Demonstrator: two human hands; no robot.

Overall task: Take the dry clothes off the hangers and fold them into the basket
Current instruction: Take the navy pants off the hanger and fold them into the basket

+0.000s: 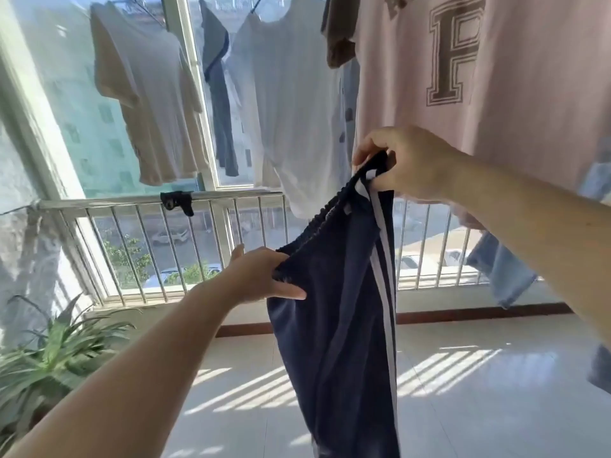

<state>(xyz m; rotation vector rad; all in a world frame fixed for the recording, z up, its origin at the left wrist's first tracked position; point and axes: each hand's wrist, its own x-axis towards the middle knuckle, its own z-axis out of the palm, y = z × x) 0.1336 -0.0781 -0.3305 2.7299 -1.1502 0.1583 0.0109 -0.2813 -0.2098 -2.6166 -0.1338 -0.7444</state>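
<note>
We hold the navy trousers (334, 325) by the elastic waistband, in the air between both hands. The right hand (406, 163) is curled over the upper end of the waistband, at the white side stripes, and grips it. The left hand (264, 276), lower, pinches the other end of the waistband, one finger lying straight along the cloth. The legs hang below the hands. Behind the right hand hangs a pink shirt (496, 94); above the left hand hangs a white shirt (291, 110).
</note>
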